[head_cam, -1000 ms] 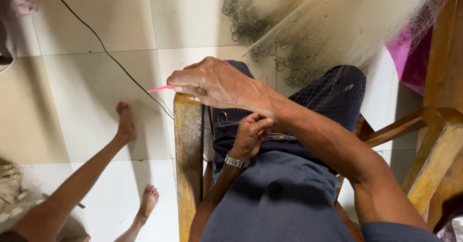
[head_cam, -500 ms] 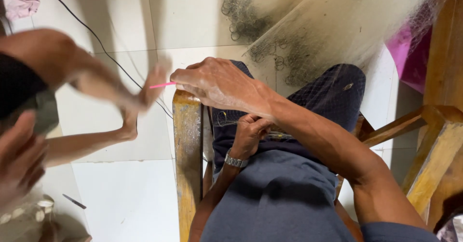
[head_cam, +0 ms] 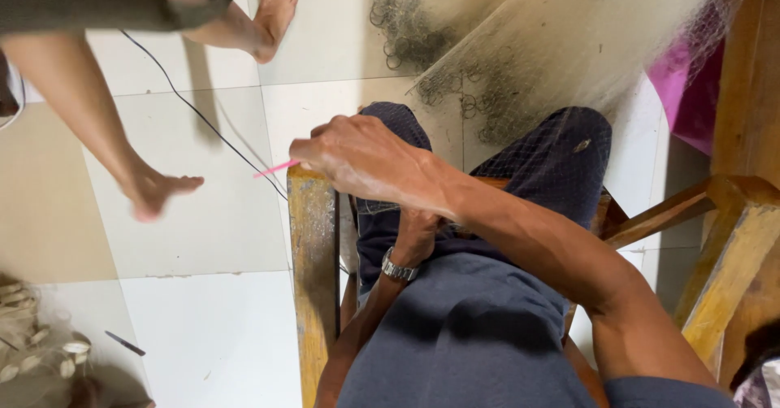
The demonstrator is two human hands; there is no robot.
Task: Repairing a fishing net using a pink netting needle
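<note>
Pink needle (head_cam: 276, 167) pinched in right hand (head_cam: 366, 160), poking past the wooden rail (head_cam: 313, 245); left hand (head_cam: 418, 233) closed on net (head_cam: 569, 42); another person's foot (head_cam: 154, 188) nearby on open tile (head_cam: 211, 335).

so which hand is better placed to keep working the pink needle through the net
Right. The right hand already pinches the pink needle beside the net, while the left hand sits tucked under the right forearm at the lap.
</note>
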